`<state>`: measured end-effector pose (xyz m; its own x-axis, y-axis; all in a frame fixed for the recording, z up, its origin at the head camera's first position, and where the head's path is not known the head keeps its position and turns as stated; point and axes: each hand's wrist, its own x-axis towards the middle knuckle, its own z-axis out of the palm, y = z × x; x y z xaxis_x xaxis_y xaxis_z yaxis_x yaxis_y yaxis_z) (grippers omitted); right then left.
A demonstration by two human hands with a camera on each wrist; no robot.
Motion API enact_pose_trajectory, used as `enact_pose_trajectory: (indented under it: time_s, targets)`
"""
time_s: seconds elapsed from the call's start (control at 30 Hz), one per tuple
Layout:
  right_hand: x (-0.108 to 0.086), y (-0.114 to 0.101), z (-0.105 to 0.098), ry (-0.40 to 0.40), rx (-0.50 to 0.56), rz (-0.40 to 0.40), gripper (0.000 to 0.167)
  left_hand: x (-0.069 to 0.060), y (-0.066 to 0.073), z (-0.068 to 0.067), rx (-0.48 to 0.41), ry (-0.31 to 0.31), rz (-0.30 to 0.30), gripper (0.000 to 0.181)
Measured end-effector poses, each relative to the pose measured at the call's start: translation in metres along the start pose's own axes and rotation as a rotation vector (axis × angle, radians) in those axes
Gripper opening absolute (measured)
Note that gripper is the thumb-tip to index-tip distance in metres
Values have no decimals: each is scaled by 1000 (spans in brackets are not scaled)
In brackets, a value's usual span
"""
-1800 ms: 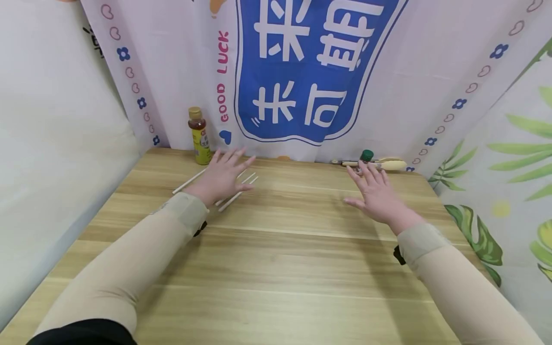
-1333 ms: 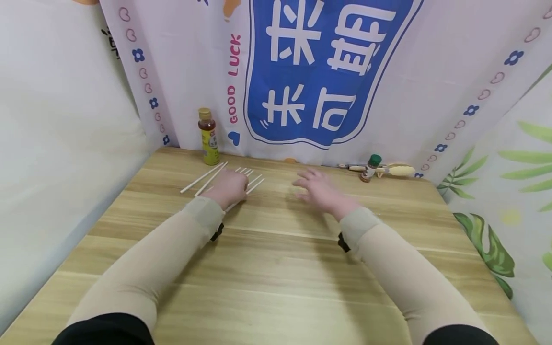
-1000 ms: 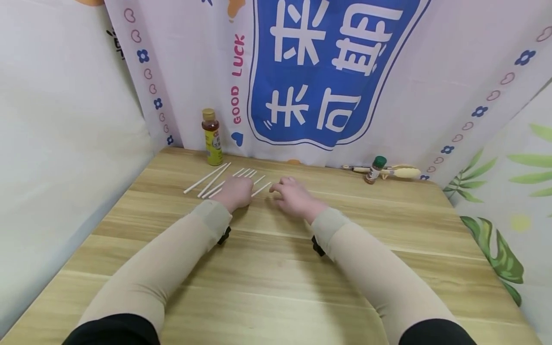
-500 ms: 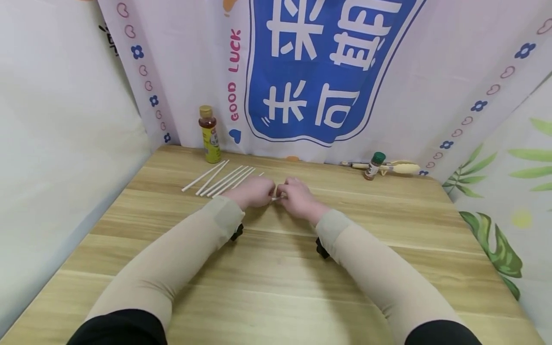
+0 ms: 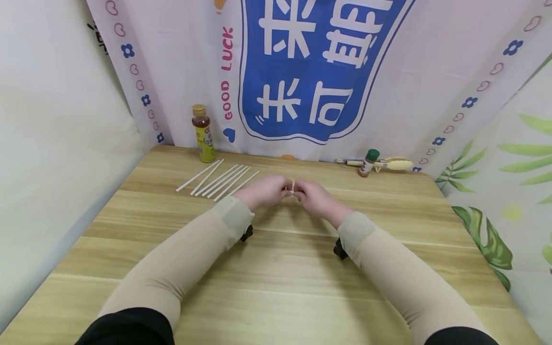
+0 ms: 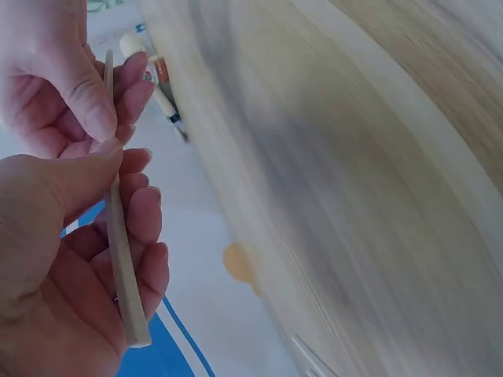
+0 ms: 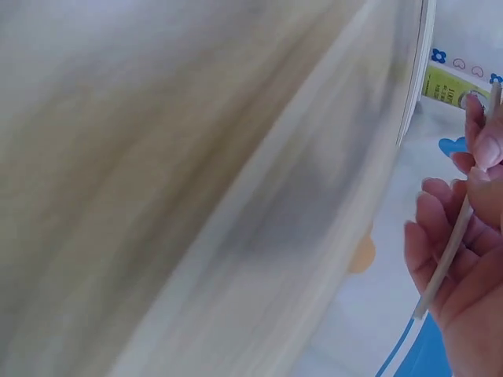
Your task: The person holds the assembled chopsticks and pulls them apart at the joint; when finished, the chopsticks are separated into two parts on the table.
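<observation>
In the head view my left hand (image 5: 269, 190) and right hand (image 5: 316, 199) meet above the table's far middle. Between them they pinch one pale chopstick (image 6: 126, 275), thumbs pressed on it near its middle. The left wrist view shows its square end lying across the left palm; the other end passes behind the right thumb. Seen from the right wrist, the chopstick (image 7: 444, 271) runs along the right hand's curled fingers. Several more pale chopsticks (image 5: 223, 184) lie roughly side by side on the table, left of the hands.
A yellow-labelled bottle with a gold cap (image 5: 203, 136) stands at the back left. A small green-capped jar (image 5: 368, 164) stands at the back right, before a cream-headed utensil (image 5: 396, 164). Printed cloth (image 5: 181, 72) hangs behind the wooden table (image 5: 276, 282).
Both hands were spread open above the table. The left hand reached down to the chopsticks and took one, the right hand came in and gripped it, and both moved slightly right and upward.
</observation>
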<state>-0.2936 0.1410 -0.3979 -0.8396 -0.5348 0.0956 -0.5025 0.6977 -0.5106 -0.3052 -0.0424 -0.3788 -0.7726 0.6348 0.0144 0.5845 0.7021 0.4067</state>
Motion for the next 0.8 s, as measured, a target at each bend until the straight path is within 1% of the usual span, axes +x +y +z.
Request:
enact_pose_trajectory:
  time_s: [0.1, 0.23, 0.3, 0.47, 0.57, 0.63, 0.8]
  targets:
    - [-4, 4, 0, 9, -5, -22, 8, 4, 1, 2, 3, 7, 31, 16]
    - [-9, 8, -1, 23, -31, -39, 9, 8, 3, 5, -32, 13, 65, 17]
    - [-11, 10, -2, 37, -55, -46, 11, 9, 4, 6, -59, 9, 73, 18]
    - [-16, 12, -4, 61, -121, -94, 13, 11, 3, 9, -140, -25, 99, 19]
    - [-19, 11, -6, 58, -113, -110, 12, 11, 2, 10, -181, -42, 113, 20]
    - [-21, 10, -8, 52, -82, -113, 13, 10, 1, 8, -213, -53, 119, 20]
    - [-25, 4, -17, 30, -51, -144, 15, 5, 4, 1, -298, -102, 129, 20]
